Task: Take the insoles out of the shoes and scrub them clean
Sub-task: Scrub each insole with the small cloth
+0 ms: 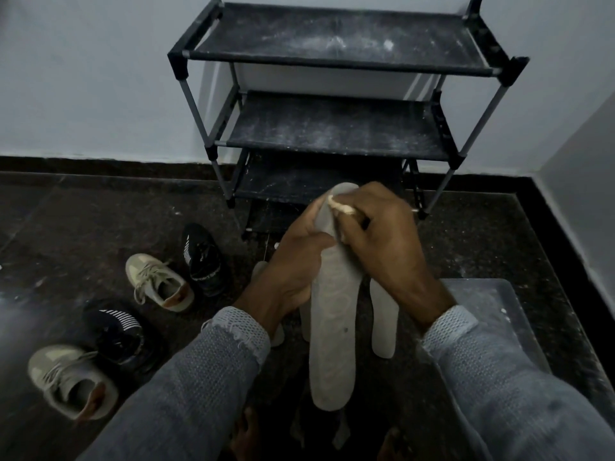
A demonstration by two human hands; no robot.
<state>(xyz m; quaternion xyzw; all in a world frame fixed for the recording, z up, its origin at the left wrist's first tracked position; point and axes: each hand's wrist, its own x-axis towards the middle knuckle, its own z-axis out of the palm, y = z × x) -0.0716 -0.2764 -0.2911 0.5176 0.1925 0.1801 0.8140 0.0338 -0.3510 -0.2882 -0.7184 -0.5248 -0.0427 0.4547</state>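
My left hand grips a long grey insole by its upper left edge and holds it upright in front of me. My right hand holds a small pale brush and presses its head against the insole's top end. More grey insoles lie on the floor behind it, one to the right and others partly hidden by my left wrist. Two beige sneakers and two black sneakers sit on the dark floor at the left.
A black, dusty three-tier shoe rack stands against the wall straight ahead. A translucent plastic lid or tray lies on the floor at the right. My bare feet show at the bottom edge.
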